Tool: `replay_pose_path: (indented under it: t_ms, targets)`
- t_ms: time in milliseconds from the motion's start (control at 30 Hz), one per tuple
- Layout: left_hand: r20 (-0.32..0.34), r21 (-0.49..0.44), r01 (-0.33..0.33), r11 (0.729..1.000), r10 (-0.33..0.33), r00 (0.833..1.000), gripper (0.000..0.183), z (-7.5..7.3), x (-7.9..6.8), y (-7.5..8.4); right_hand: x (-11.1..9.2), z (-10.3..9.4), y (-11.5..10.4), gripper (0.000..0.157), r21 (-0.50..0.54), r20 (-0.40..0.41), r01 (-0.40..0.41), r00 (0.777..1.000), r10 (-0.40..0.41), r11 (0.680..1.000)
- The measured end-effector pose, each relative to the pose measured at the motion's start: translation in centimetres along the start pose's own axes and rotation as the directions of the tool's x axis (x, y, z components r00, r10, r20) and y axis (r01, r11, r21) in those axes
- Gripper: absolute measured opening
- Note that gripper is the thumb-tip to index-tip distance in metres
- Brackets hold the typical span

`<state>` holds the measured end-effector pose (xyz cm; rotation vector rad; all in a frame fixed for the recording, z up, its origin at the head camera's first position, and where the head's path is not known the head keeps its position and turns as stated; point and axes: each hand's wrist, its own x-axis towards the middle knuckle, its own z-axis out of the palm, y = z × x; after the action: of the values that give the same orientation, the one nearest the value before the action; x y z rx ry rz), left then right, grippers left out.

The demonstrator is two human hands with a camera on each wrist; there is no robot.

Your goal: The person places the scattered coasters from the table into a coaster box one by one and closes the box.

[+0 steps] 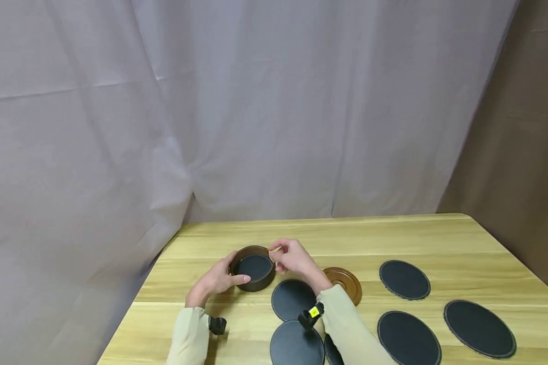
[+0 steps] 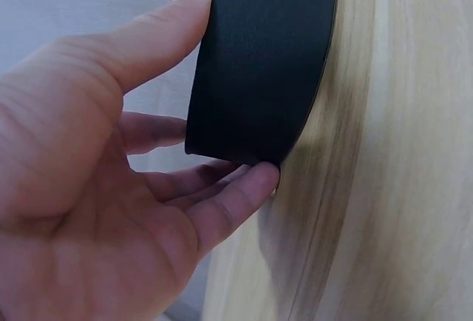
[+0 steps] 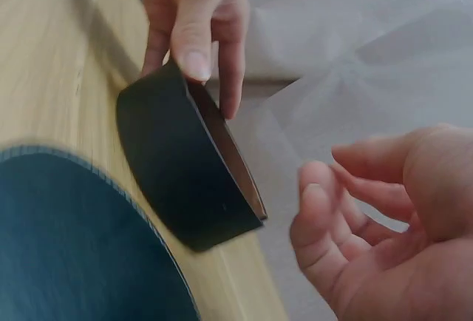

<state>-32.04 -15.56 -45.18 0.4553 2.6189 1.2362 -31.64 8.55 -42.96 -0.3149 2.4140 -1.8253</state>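
Observation:
A round coaster holder [image 1: 257,285], dark outside and brown inside, sits toward the back left of the table, a black disc lying within. My left hand [image 1: 217,277] grips it from the left, thumb over the rim. In the left wrist view, fingertips touch the lower edge of its dark wall [image 2: 259,62], by a cut-out. Just off the holder's right side is my right hand [image 1: 294,257]. The right wrist view shows its fingers [image 3: 318,225] loosely bent, with nothing between them and a gap to the holder wall [image 3: 174,166].
Black round coasters with stitched rims lie near my right forearm, one coaster [image 1: 294,299] closest to the holder. Farther right are three more, among them a coaster [image 1: 405,280] toward the back. A brown ridged disc [image 1: 350,284] lies partly behind my right wrist. Grey curtain [image 1: 274,126] hangs behind the table.

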Motion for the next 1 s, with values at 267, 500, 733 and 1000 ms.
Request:
replay_pose_path:
  t_ms: [267,500,733,1000]
  targets:
    - [0.0,-0.008,-0.012,1.0,0.012,1.0,0.093,0.3,0.2,0.4,-1.4,-2.0,-0.5,0.018,-0.177,0.017,0.026,1.0,-0.023,0.984]
    - [0.002,-0.004,-0.022,1.0,0.022,1.0,0.092,0.6,0.9,0.7,-2.2,-3.2,0.0,0.017,-0.197,0.046,0.029,0.999,-0.02,0.98]
    - [0.003,0.01,-0.008,1.0,0.008,1.0,0.093,0.4,0.8,0.7,-2.0,-3.5,0.5,0.019,-0.215,0.056,0.046,0.998,-0.035,0.976]
    - [-0.006,0.009,-0.008,1.0,0.008,1.0,0.094,0.1,0.7,0.6,-1.6,-3.8,0.9,0.019,-0.265,0.094,0.052,0.995,-0.028,0.963]
